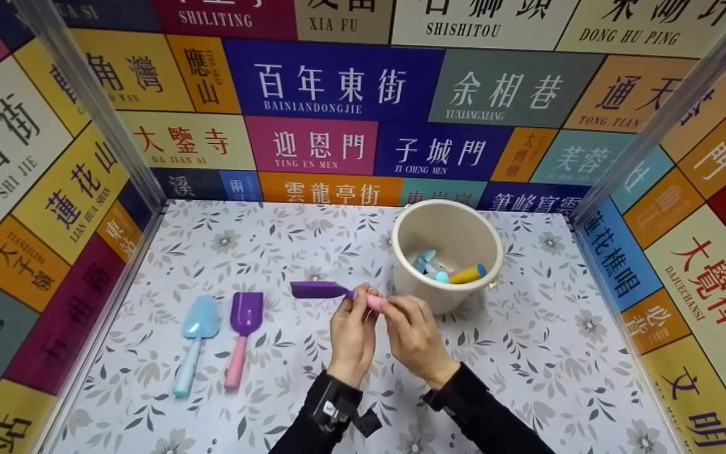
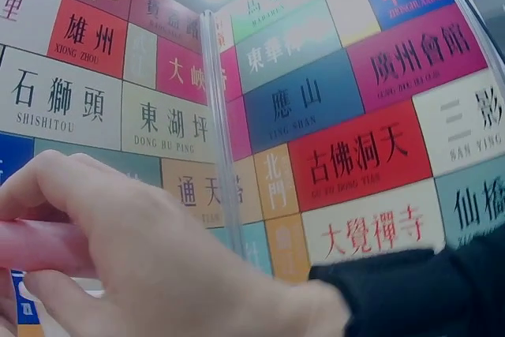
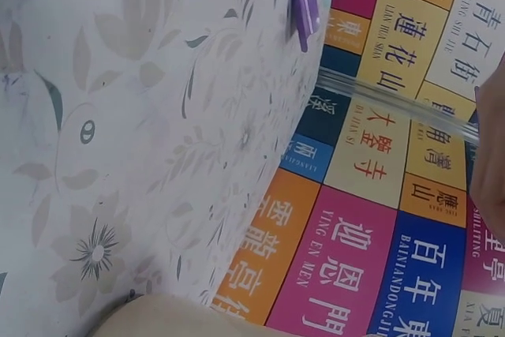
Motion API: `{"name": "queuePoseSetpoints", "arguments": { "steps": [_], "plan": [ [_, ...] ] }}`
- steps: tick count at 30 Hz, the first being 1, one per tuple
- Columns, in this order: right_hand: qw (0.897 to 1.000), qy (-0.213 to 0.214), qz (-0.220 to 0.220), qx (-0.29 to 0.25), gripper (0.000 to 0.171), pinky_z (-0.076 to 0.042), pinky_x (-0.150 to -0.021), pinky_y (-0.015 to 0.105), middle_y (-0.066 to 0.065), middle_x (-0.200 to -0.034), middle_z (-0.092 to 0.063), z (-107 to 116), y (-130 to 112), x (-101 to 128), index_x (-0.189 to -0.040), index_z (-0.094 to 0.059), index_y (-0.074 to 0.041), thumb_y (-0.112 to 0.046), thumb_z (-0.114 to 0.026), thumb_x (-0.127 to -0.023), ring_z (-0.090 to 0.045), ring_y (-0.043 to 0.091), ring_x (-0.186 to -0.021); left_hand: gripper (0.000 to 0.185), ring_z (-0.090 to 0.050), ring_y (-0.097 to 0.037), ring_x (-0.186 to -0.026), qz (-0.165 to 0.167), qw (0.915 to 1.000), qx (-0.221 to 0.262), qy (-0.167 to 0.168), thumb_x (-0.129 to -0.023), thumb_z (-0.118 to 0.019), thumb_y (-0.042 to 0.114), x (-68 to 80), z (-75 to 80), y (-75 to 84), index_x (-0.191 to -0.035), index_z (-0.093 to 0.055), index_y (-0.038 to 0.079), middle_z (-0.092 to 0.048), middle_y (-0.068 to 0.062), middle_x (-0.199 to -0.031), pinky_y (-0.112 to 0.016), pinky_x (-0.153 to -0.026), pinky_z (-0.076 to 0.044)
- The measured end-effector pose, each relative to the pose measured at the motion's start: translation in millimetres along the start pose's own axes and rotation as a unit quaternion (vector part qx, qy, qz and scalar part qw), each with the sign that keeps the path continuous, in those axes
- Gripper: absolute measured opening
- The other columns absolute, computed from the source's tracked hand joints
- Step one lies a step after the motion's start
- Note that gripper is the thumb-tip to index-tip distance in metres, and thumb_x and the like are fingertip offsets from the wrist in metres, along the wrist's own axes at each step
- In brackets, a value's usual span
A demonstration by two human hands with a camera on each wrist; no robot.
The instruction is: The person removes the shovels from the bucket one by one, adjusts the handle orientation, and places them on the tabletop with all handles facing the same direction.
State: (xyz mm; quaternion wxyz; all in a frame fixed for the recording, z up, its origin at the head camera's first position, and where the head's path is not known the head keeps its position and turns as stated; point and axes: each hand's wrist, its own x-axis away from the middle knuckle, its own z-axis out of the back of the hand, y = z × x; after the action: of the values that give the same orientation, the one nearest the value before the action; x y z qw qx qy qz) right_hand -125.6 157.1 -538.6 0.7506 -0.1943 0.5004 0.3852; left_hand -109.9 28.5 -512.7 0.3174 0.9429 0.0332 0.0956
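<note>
A toy shovel with a purple blade and a pink handle is held between both hands, its blade toward the left. My left hand grips the handle near the blade. At the handle's far end, my right hand pinches it with thumb and fingers; in the left wrist view that pink handle is seen meeting the fingers. A second purple shovel with a pink handle lies on the table to the left, beside a light blue trowel.
A cream bucket stands behind the right hand. Inside it are light blue pieces and a yellow piece with a blue end. A floral cloth covers the table. Sign-printed walls enclose the back and sides.
</note>
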Motion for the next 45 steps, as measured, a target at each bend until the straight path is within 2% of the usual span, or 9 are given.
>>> {"name": "queuePoseSetpoints", "arguments": {
  "steps": [6,11,15,22,27,32,34,40,45],
  "plan": [
    [0.998,-0.035,0.017,-0.054,0.033,-0.053,-0.088,0.039,0.016,-0.112,-0.071,19.4,9.5,-0.4,-0.118,-0.072,0.002,-0.026,-0.067,-0.102,-0.065,0.03,-0.098,0.015,-0.072,-0.01,-0.094,-0.037,0.9943,-0.087,-0.049,-0.106,-0.061,0.004,-0.8,10.8,13.5,-0.109,-0.073,-0.003,-0.076,0.002,-0.092,-0.026,-0.094,-0.059],
    [0.998,-0.049,0.008,-0.044,0.039,-0.053,-0.089,0.04,0.016,-0.111,-0.071,40.7,22.1,2.4,-0.114,-0.073,0.002,-0.035,-0.068,-0.102,-0.065,0.031,-0.098,0.028,-0.074,-0.007,-0.092,-0.068,0.9687,-0.229,-0.066,-0.103,-0.066,0.001,-5.0,22.1,29.0,-0.119,-0.064,-0.022,-0.08,-0.007,-0.094,-0.022,-0.09,-0.06],
    [0.997,-0.071,-0.007,-0.022,0.042,-0.053,-0.087,0.043,0.017,-0.111,-0.072,58.4,32.7,7.2,-0.114,-0.073,0.002,-0.038,-0.064,-0.104,-0.066,0.032,-0.098,0.025,-0.071,-0.004,-0.088,-0.082,0.925,-0.364,-0.074,-0.101,-0.069,0.004,-7.9,33.0,42.9,-0.117,-0.069,-0.016,-0.08,-0.02,-0.101,-0.018,-0.083,-0.057],
    [0.987,-0.149,-0.054,-0.001,0.048,-0.056,-0.084,0.047,0.018,-0.111,-0.072,91.2,46.8,25.1,-0.114,-0.073,0.002,-0.042,-0.054,-0.11,-0.067,0.035,-0.097,0.019,-0.076,-0.02,-0.079,-0.148,0.8111,-0.555,-0.109,-0.1,-0.073,0.017,-14.3,57.5,67.7,-0.105,-0.079,0.0,-0.081,-0.018,-0.094,-0.021,-0.07,-0.059],
    [0.979,-0.183,-0.083,0.024,0.051,-0.056,-0.081,0.049,0.018,-0.11,-0.072,113.6,54.2,44.5,-0.115,-0.073,0.001,-0.045,-0.05,-0.111,-0.068,0.035,-0.097,0.014,-0.072,-0.021,-0.074,-0.161,0.7557,-0.625,-0.109,-0.097,-0.074,0.017,-18.5,75.4,80.2,-0.092,-0.077,0.004,-0.077,-0.013,-0.081,-0.029,-0.07,-0.059],
    [0.975,-0.192,-0.1,0.053,0.053,-0.057,-0.074,0.052,0.019,-0.108,-0.072,130.3,60.8,63.5,-0.113,-0.072,0.0,-0.048,-0.049,-0.111,-0.069,0.037,-0.093,0.032,-0.047,-0.011,-0.059,-0.16,0.7078,-0.68,-0.106,-0.094,-0.074,0.013,-21.7,91.7,89.9,-0.068,-0.055,0.01,-0.052,0.003,-0.062,-0.025,-0.057,-0.04],
    [0.972,-0.199,-0.109,0.063,0.055,-0.057,-0.072,0.053,0.019,-0.108,-0.071,135.8,63.6,69.8,-0.112,-0.072,0.0,-0.05,-0.047,-0.111,-0.068,0.038,-0.092,0.037,-0.041,-0.01,-0.057,-0.148,0.6988,-0.692,-0.104,-0.095,-0.073,0.012,-22.9,95.6,93.0,-0.067,-0.05,0.013,-0.044,0.007,-0.061,-0.023,-0.054,-0.035],
    [0.962,-0.224,-0.131,0.081,0.06,-0.057,-0.07,0.054,0.019,-0.105,-0.071,146.7,67.3,83.5,-0.111,-0.071,0.0,-0.053,-0.044,-0.111,-0.068,0.039,-0.092,0.03,-0.046,-0.01,-0.056,-0.12,0.685,-0.712,-0.096,-0.096,-0.073,0.014,-29.0,109.4,94.2,-0.07,-0.058,0.011,-0.057,0.001,-0.063,-0.025,-0.052,-0.041],
    [0.958,-0.237,-0.138,0.084,0.062,-0.055,-0.067,0.053,0.02,-0.105,-0.07,150.2,67.9,90.0,-0.111,-0.07,0.001,-0.054,-0.041,-0.112,-0.067,0.039,-0.091,0.023,-0.05,-0.012,-0.058,-0.101,0.6851,-0.717,-0.083,-0.097,-0.072,0.014,-36.2,121.7,91.7,-0.077,-0.067,0.004,-0.064,-0.005,-0.066,-0.028,-0.056,-0.046]
  ]
}}
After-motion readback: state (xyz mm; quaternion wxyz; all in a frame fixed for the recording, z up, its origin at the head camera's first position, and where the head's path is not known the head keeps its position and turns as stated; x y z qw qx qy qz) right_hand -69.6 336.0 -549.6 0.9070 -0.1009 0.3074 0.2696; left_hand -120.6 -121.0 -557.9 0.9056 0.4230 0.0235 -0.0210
